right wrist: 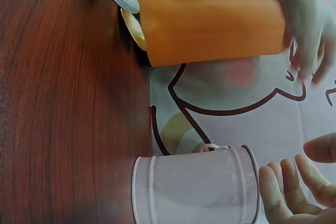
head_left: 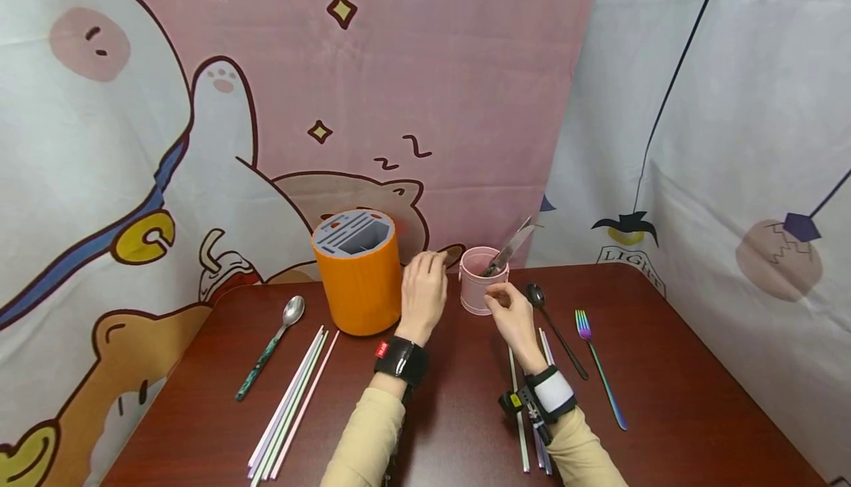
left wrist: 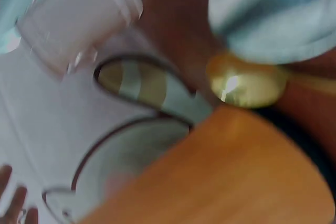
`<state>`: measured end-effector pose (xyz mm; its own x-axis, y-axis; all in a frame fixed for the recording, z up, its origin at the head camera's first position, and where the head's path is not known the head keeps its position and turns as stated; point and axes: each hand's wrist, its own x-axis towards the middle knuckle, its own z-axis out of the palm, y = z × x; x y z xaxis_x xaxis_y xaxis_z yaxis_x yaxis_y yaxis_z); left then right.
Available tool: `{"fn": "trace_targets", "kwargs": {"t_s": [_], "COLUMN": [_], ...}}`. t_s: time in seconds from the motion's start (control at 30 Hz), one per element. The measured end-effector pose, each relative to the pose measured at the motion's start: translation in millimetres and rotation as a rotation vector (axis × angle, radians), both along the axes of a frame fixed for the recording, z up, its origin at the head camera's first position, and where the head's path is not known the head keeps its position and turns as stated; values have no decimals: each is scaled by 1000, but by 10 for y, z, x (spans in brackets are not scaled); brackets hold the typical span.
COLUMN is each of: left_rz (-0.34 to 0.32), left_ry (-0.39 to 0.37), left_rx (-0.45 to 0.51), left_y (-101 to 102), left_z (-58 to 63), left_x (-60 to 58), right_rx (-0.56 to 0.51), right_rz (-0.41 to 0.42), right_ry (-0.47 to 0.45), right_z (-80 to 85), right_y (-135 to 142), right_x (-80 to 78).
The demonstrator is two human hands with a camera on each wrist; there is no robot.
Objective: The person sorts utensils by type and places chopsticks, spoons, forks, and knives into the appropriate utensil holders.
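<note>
My left hand (head_left: pixel 425 291) is raised by the right side of an orange cutlery holder (head_left: pixel 362 291) with a grey slotted top. Its fingers look loosely bent and hold nothing visible. A small pale pink bucket (head_left: pixel 473 296) stands to the right, with metal utensils (head_left: pixel 510 249), knife-like in shape, leaning in it. My right hand (head_left: pixel 510 317) is at the bucket's front right rim; in the right wrist view its fingers (right wrist: pixel 291 190) are spread with nothing between them. In the left wrist view, a silver spoon (left wrist: pixel 278 22) and a gold spoon (left wrist: pixel 247 82) lie close to the holder.
Several pastel chopsticks (head_left: pixel 292 406) and a spoon with a patterned green handle (head_left: pixel 269 350) lie on the left. On the right are a dark spoon (head_left: pixel 555 328), a rainbow-coloured fork (head_left: pixel 601 369) and more chopsticks (head_left: pixel 521 428), partly under my right wrist. A printed cloth (head_left: pixel 425 66) hangs behind the table.
</note>
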<state>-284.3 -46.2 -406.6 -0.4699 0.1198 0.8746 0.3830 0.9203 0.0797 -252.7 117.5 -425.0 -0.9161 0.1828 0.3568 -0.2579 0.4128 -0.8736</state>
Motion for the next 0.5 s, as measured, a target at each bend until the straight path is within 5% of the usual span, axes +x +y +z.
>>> {"fn": "trace_targets", "kwargs": {"t_s": [0.13, 0.23, 0.37, 0.5], "left_rz": [121, 203, 266, 247], "left_ry": [118, 134, 68, -19], "left_rx": [107, 176, 254, 303], "left_y": [-257, -425, -575, -657], "left_z": [157, 225, 243, 219], "left_x": [57, 111, 166, 189], "right_rx": [-5, 2, 6, 61], "right_rz": [18, 62, 189, 302], "right_ry": [3, 23, 98, 209], "right_z": [33, 93, 253, 464], "right_y": [-51, -118, -288, -542], "right_x": [-25, -64, -137, -241]}}
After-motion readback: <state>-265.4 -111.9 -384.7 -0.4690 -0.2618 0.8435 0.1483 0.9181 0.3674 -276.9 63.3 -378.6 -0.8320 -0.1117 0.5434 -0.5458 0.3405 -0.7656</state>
